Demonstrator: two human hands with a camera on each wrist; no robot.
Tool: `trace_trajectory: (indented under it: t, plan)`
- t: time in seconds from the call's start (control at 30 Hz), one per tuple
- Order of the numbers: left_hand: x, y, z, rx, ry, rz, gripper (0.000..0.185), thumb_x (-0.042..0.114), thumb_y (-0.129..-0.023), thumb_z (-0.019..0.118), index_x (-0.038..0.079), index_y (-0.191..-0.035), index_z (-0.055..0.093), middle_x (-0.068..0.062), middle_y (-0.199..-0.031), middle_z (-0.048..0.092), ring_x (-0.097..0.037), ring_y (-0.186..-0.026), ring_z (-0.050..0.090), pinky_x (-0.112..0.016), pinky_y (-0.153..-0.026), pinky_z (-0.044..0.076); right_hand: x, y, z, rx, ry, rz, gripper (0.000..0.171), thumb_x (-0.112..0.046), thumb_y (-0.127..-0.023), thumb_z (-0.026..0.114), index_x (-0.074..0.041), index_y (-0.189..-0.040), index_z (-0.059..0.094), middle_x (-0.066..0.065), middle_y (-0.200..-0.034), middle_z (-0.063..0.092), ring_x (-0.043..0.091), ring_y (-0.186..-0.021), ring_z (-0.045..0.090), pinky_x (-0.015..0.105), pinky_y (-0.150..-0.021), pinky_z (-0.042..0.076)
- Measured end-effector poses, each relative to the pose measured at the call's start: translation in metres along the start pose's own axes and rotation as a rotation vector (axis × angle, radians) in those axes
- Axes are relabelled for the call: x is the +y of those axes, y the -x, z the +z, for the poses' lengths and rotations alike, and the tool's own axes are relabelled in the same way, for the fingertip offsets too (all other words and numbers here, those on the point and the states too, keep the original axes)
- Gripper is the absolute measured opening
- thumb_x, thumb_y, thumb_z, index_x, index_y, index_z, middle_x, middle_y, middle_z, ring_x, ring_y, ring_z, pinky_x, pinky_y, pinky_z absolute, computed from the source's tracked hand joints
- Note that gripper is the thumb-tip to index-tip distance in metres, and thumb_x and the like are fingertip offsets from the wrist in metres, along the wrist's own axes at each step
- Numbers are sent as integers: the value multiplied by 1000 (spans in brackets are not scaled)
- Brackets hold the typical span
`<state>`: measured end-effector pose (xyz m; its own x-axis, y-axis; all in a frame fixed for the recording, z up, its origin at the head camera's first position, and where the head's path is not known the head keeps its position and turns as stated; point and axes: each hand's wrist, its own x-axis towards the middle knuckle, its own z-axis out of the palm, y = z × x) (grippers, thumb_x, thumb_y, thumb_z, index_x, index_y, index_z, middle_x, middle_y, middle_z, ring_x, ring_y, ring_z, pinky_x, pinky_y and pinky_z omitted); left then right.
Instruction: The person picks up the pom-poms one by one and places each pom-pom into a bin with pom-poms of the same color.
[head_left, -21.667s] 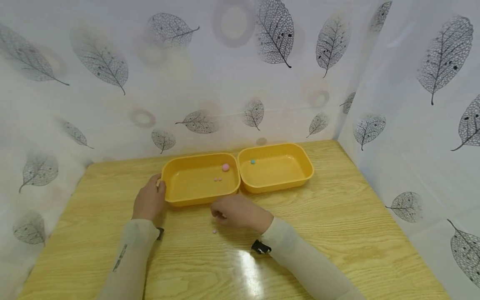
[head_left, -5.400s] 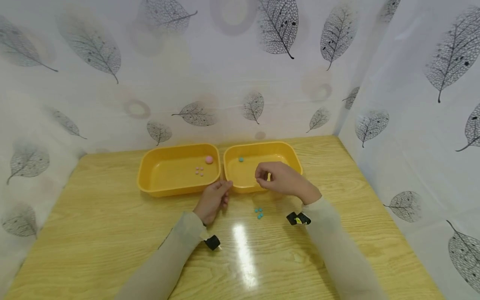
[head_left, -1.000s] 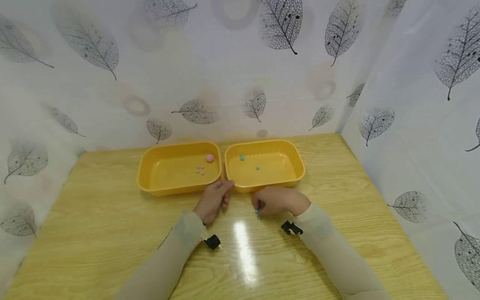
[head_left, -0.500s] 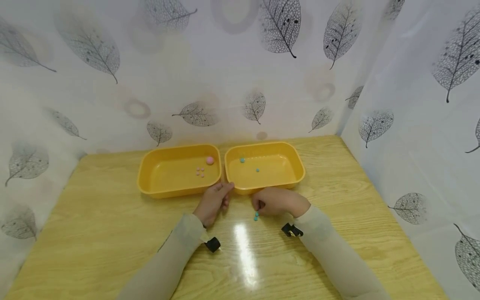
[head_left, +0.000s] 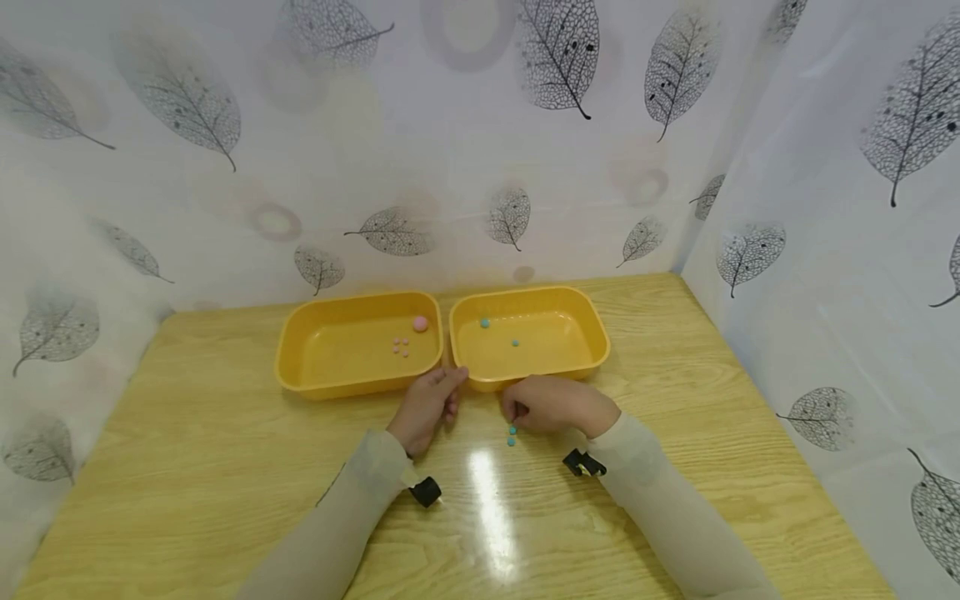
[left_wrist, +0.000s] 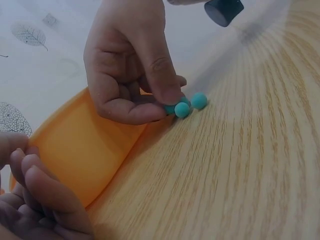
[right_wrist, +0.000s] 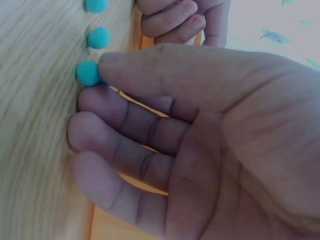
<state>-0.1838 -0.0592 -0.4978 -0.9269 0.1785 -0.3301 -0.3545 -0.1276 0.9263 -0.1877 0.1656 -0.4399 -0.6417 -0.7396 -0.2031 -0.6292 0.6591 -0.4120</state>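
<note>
My right hand (head_left: 553,403) is low over the table in front of the right yellow tray (head_left: 592,360). Its thumb and finger pinch a small teal ball (right_wrist: 88,73). Close to those fingertips, two more teal balls (left_wrist: 182,110) lie on the wood. My left hand (head_left: 426,407) holds the near-left corner of that tray, thumb at the rim and the other fingers curled. Inside the tray are a larger teal ball (head_left: 484,323) and a small teal ball (head_left: 515,343).
Beside it stands the left yellow tray (head_left: 322,390), with a bigger pink ball (head_left: 420,323) and several small pink balls (head_left: 396,349). A leaf-print curtain (head_left: 450,167) hangs behind the wooden table (head_left: 225,467).
Earlier, my left hand moved from the left tray to the right one. Small pink balls and one small teal ball entered the trays. Lately, teal balls shifted slightly at my right fingertips.
</note>
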Motion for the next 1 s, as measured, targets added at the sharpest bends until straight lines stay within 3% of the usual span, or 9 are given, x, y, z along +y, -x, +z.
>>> trace_trajectory:
  t: [0.4, 0.63, 1.0]
  plan:
    - [-1, -1, 0, -13, 9, -14, 31, 33, -102, 67, 4, -95, 61, 0, -73, 50, -11, -62, 46, -22, -54, 40, -5, 4, -6, -31, -15, 3, 15, 0, -94, 65, -12, -85, 69, -8, -75, 54, 6, -69, 46, 23, -66, 38]
    - [1, 1, 0, -18, 9, -7, 34, 32, -103, 65, -1, -109, 65, 0, -75, 50, -11, -62, 46, -22, -54, 41, -8, 6, -11, -41, 6, 9, 15, -2, -96, 66, -11, -92, 78, -8, -85, 68, 5, -74, 53, 22, -71, 46]
    - [1, 0, 0, -11, 21, -11, 31, 31, -103, 66, 0, -108, 67, 0, -74, 50, -11, -61, 46, -21, -54, 41, -9, 10, -14, -14, 4, 42, 10, -10, -98, 68, -15, -92, 74, -11, -82, 60, 7, -74, 52, 24, -71, 46]
